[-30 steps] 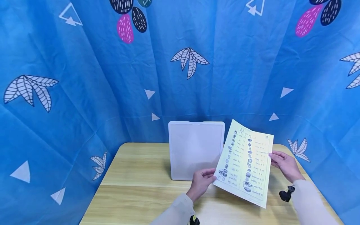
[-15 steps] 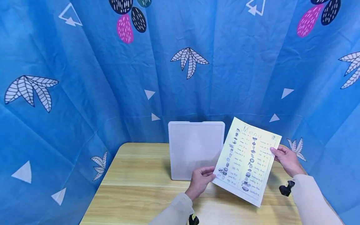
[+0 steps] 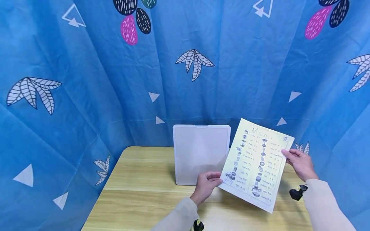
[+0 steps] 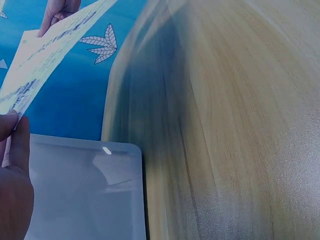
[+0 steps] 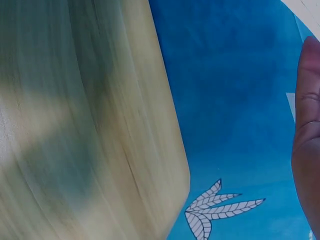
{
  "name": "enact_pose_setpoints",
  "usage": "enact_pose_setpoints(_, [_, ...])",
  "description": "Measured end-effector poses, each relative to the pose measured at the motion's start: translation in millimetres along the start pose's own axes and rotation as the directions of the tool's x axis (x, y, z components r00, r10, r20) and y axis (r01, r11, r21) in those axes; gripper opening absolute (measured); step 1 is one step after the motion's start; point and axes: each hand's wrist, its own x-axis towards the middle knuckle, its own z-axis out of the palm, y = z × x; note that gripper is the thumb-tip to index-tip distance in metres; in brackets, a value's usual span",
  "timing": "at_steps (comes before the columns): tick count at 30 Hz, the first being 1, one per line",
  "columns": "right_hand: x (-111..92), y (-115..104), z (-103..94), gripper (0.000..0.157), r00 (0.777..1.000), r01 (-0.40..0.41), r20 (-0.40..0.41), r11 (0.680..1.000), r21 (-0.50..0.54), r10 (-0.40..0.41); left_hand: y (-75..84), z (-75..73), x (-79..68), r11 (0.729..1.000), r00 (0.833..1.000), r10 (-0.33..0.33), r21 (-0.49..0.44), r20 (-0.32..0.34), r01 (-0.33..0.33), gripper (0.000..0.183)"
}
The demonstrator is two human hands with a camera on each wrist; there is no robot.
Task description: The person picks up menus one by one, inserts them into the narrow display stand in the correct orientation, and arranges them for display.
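A pale yellow menu sheet [image 3: 254, 163] with handwritten lines and small drawings is held up tilted over the right part of the table. My left hand [image 3: 206, 187] pinches its lower left edge between thumb and fingers; the left wrist view shows the same fingers [image 4: 19, 142] at the paper [image 4: 45, 60]. My right hand [image 3: 300, 164] pinches the right edge higher up, thumb on the printed face. Only part of this right hand [image 5: 307, 130] shows in the right wrist view, beside a corner of the sheet. A white rectangular board [image 3: 199, 154] stands behind, to the left of the sheet.
The light wooden table [image 3: 138, 192] runs under both hands, its far edge close behind the board. Blue patterned curtain [image 3: 185, 96] encloses the back and both sides. A small black device [image 3: 297, 193] is at the right wrist.
The top of the menu sheet has swung to the right and its curve has flattened. My right hand has moved slightly right with it, while my left hand and the board have stayed nearly in place.
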Motion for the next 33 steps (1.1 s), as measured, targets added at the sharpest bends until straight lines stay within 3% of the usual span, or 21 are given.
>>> enact_pose_setpoints(8, [-1, -7, -0.1, 0.017, 0.998, 0.055, 0.027, 0.994, 0.094, -0.058, 1.2, -1.4, 3.7, 0.999, 0.997, 0.017, 0.039, -0.075, -0.014, 0.016])
enact_pose_setpoints(25, [3, -42, 16.6, 0.017, 0.981, 0.139, 0.087, 0.944, 0.300, -0.172, 14.9, -13.1, 12.7, 0.998, 0.991, 0.061, 0.038, -0.119, -0.057, 0.015])
enact_pose_setpoints(33, [5, -56, 22.8, 0.018, 0.975, 0.154, 0.113, 0.946, 0.285, -0.193, 21.1, -19.8, 17.5, 0.996, 0.989, 0.084, 0.049, -0.119, -0.079, 0.016])
